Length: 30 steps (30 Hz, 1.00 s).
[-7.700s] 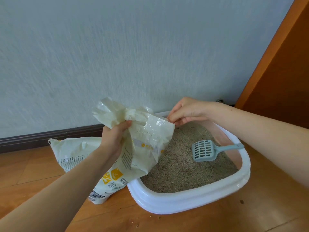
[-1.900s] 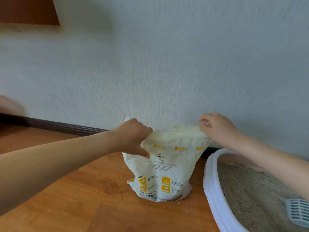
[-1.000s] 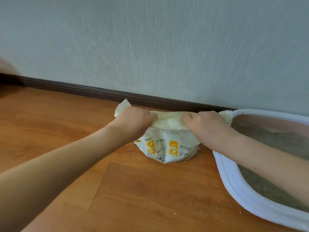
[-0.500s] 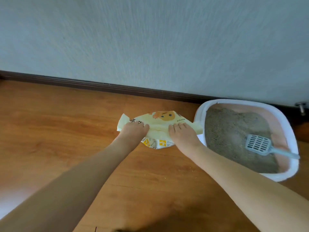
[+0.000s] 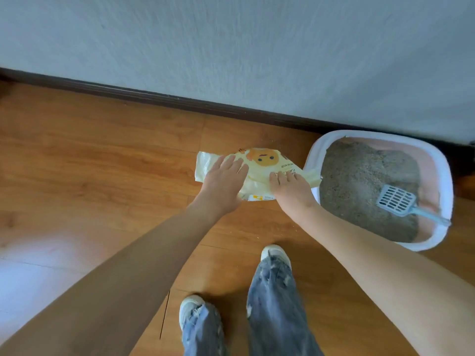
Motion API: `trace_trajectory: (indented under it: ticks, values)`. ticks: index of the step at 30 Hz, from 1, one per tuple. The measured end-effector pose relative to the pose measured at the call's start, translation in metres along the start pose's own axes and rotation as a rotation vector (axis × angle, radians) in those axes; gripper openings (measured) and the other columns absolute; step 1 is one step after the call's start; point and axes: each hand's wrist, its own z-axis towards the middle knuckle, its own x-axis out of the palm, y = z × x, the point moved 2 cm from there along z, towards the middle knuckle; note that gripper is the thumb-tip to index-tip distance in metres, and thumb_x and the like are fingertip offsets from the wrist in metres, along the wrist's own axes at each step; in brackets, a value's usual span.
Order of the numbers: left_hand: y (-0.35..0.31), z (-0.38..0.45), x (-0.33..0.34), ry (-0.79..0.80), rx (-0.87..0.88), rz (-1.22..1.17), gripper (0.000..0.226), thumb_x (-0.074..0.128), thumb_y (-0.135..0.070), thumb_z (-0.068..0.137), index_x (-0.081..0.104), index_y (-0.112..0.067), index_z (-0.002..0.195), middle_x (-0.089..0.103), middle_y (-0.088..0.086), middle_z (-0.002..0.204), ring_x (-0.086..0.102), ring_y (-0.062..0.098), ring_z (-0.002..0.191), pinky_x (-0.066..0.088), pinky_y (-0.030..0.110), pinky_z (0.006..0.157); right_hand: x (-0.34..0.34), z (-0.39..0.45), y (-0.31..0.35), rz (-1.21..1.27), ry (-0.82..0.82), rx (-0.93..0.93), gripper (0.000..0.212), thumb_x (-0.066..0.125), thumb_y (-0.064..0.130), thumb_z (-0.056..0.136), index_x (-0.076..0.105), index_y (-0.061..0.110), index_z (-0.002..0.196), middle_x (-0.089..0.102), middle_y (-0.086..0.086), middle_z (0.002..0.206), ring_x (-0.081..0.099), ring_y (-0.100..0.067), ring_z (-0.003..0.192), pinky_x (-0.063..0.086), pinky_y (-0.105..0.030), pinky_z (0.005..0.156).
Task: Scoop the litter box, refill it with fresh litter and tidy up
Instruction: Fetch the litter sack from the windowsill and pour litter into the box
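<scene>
- litter bag (image 5: 259, 164) lies flat on wood floor (image 5: 102, 176), just left of litter box (image 5: 442, 176)
- left hand (image 5: 223, 181) flat on bag's left half, fingers straight and spread
- right hand (image 5: 291, 185) flat on bag's right half, fingers extended, not gripping
- scoop (image 5: 397, 204) rests on the litter inside the box, handle over the right rim

Wooden plank floor (image 5: 102, 176), flattened cream litter bag (image 5: 262, 170) lying on it, white litter box (image 5: 442, 176) just beside, scattered litter crumbs (image 5: 295, 228), two pale shoes (image 5: 273, 253) standing
</scene>
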Motion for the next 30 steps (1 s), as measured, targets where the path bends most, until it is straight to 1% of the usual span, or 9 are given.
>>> trace_trajectory:
  ticks: [3,5,10,12,14,17,21,25,30]
  values:
    - [0.017,0.018,0.016,0.128,-0.067,0.131,0.08,0.064,-0.025,0.085,0.016,-0.013,0.149,0.025,0.015,0.153,0.019,0.031,0.143,0.009,0.041,0.119,-0.002,0.003,-0.009,0.042,0.01,-0.064,0.06,0.061,0.007,0.084,0.037,0.002,0.139,0.059,-0.014,0.118,0.058,-0.031,0.107,0.048,-0.038,0.09]
    - [0.024,0.026,0.021,0.154,-0.112,0.148,0.073,0.065,-0.016,0.081,0.026,-0.012,0.143,0.038,0.015,0.143,0.033,0.031,0.135,0.017,0.039,0.117,-0.003,0.01,-0.02,0.111,0.013,-0.004,0.055,0.051,0.005,0.09,0.032,0.006,0.142,0.055,-0.011,0.126,0.053,-0.027,0.115,0.044,-0.035,0.09]
    - [0.025,0.041,0.033,0.259,-0.12,0.159,0.051,0.065,-0.002,0.077,0.045,-0.007,0.123,0.054,0.009,0.121,0.053,0.025,0.113,0.028,0.034,0.107,-0.01,0.025,-0.027,0.081,0.105,-0.123,0.038,0.05,-0.005,0.084,0.046,0.007,0.12,0.06,-0.006,0.097,0.057,-0.022,0.08,0.035,-0.029,0.058]
    - [0.026,0.045,0.025,0.368,-0.106,0.133,0.037,0.059,0.008,0.077,0.05,-0.014,0.107,0.058,-0.002,0.089,0.056,0.016,0.079,0.035,0.031,0.098,-0.015,0.03,-0.031,0.067,0.14,-0.13,0.037,0.052,-0.007,0.082,0.047,0.007,0.116,0.052,-0.002,0.08,0.048,-0.019,0.065,0.034,-0.027,0.052]
    - [0.028,0.051,0.016,0.415,-0.107,0.061,0.037,0.05,0.014,0.077,0.052,-0.017,0.097,0.046,-0.005,0.068,0.043,0.013,0.059,0.029,0.036,0.107,-0.023,0.035,-0.036,0.08,0.188,-0.161,0.035,0.053,-0.008,0.081,0.048,0.008,0.112,0.038,0.002,0.067,0.04,-0.017,0.056,0.029,-0.026,0.047]
    - [0.034,0.06,-0.002,0.427,-0.107,0.063,0.04,0.047,0.016,0.078,0.06,-0.013,0.101,0.049,-0.006,0.072,0.052,0.018,0.073,0.02,0.045,0.116,-0.042,0.042,-0.043,0.078,0.202,-0.201,0.024,0.052,-0.007,0.084,0.049,0.012,0.099,0.033,0.003,0.063,0.039,-0.017,0.057,0.031,-0.027,0.052]
    - [0.028,0.058,-0.031,0.399,-0.103,-0.02,0.034,0.049,0.02,0.075,0.053,-0.013,0.072,0.044,-0.005,0.068,0.05,0.019,0.073,0.045,0.033,0.085,-0.065,0.04,-0.057,0.031,0.246,-0.251,0.022,0.053,-0.006,0.086,0.045,0.014,0.081,0.035,0.003,0.064,0.044,-0.016,0.063,0.037,-0.026,0.062]
    - [0.024,0.041,-0.041,0.365,-0.132,-0.021,0.036,0.051,0.021,0.074,0.055,-0.015,0.078,0.04,-0.005,0.064,0.043,0.016,0.061,0.035,0.025,0.054,-0.086,0.03,-0.063,0.02,0.218,-0.308,0.015,0.052,0.0,0.091,0.056,0.013,0.098,0.033,0.004,0.063,0.05,-0.019,0.072,0.039,-0.026,0.064]
    - [0.014,0.011,-0.037,0.378,-0.152,-0.092,0.034,0.049,0.015,0.079,0.057,-0.017,0.089,0.04,-0.005,0.065,0.039,0.014,0.054,0.031,0.025,0.049,-0.101,0.005,-0.065,0.046,0.188,-0.359,0.011,0.048,0.004,0.094,0.049,0.015,0.095,0.041,0.002,0.068,0.047,-0.018,0.073,0.036,-0.025,0.065]
